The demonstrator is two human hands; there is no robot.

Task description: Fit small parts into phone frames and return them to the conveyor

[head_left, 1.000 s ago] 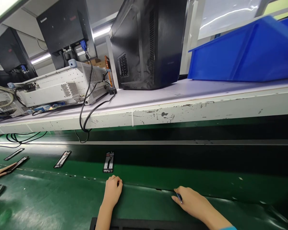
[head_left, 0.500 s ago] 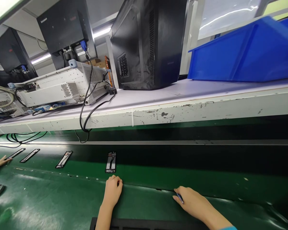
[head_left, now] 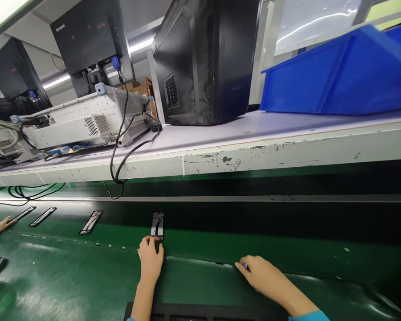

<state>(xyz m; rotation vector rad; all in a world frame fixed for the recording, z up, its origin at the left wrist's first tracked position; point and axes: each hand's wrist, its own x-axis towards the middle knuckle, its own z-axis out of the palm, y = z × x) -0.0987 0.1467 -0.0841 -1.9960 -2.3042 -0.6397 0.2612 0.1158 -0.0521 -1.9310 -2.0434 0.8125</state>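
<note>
My left hand (head_left: pixel 150 258) is open, its fingers apart. Its fingertips reach the lower end of a flat phone part (head_left: pixel 157 224) with a black rim, a silver face and a dark strip down the middle; whether they touch it I cannot tell. Closed around a slim bluish tool (head_left: pixel 245 266), my right hand (head_left: pixel 262 276) hovers over the green surface at the right. Most of that tool is hidden in the fingers, so its kind does not show. Farther left lie more phone parts, one (head_left: pixel 91 222) nearest and another (head_left: pixel 42 217) beyond.
Another person's hand (head_left: pixel 2 225) touches a phone part at the far left. A black tray (head_left: pixel 203 311) borders the bottom edge. Overhead runs a white shelf (head_left: pixel 200 161) bearing a computer case (head_left: pixel 200 67), a blue bin (head_left: pixel 334 76) and white equipment (head_left: pixel 73 118). Cables (head_left: pixel 115 169) hang down.
My left hand has moved forward and slightly left to the phone part, its fingers spreading from a closed shape. My right hand has shifted slightly left. The phone parts sit slightly farther right in view.
</note>
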